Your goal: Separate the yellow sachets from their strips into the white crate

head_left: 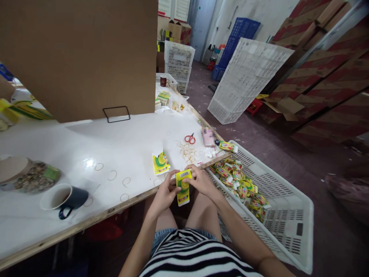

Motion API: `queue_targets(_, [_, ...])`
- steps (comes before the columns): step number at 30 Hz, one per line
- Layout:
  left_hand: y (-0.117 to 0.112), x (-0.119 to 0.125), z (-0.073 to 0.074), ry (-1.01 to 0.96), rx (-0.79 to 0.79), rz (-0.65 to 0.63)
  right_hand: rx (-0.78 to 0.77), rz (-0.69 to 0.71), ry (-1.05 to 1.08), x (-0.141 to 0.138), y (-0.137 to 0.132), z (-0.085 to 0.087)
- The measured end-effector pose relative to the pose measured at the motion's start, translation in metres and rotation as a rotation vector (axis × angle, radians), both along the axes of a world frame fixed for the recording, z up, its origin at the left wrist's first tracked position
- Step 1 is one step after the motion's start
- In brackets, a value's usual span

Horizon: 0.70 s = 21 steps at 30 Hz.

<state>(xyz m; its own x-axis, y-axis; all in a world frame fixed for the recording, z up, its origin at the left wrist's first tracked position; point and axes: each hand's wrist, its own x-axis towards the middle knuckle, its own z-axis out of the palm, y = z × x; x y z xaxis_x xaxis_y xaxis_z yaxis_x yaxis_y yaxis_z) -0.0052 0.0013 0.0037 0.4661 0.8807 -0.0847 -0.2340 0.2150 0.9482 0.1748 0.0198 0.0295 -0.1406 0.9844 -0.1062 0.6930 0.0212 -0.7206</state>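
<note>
Both my hands hold a stack of small yellow-green packets (183, 187) above my lap, just past the table's edge. My left hand (165, 193) grips the stack's left side with fingers closed. My right hand (201, 180) pinches its top right. Another small pile of yellow packets (160, 162) lies on the white table (86, 146) close by. Loose rubber bands (188, 152) are scattered on the table beyond my hands. To my right, a white plastic crate (282, 215) holds several bundled packets (240, 182).
Red scissors (189, 138) lie near the rubber bands. A dark mug (63, 199) and a jar (29, 177) stand at the near left. A large cardboard sheet (77, 54) stands on the table. White crates (245, 80) and cardboard boxes (325, 73) fill the floor at right.
</note>
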Motion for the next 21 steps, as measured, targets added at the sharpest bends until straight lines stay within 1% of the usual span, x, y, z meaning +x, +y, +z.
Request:
queue_targets(5, [0.002, 0.000, -0.003, -0.060, -0.050, 0.034, -0.028, 0.035, 0.107, -0.004, -0.001, 0.006])
queue_targets(9, [0.002, -0.002, 0.000, -0.085, -0.053, 0.021, -0.072, 0.078, 0.212, 0.001, -0.003, 0.006])
queue_targets(11, [0.002, -0.002, 0.003, -0.082, -0.044, 0.009, -0.092, 0.077, 0.241, 0.001, -0.004, 0.005])
queue_targets(13, [0.003, 0.000, 0.005, -0.067, -0.035, 0.011, -0.076, 0.036, 0.198, -0.003, -0.006, 0.005])
queue_targets(15, [0.003, 0.002, 0.007, -0.042, -0.025, 0.036, -0.029, -0.030, 0.098, -0.008, -0.007, 0.006])
queue_targets(17, [0.004, 0.003, 0.007, -0.024, -0.023, 0.063, 0.007, -0.059, 0.039, -0.011, -0.007, 0.005])
queue_targets(18, [0.004, 0.003, 0.007, -0.023, -0.029, 0.073, 0.010, -0.042, 0.051, -0.010, -0.007, 0.004])
queue_targets(21, [0.004, 0.001, 0.005, -0.049, -0.061, 0.078, -0.001, 0.056, 0.176, -0.001, -0.004, -0.002])
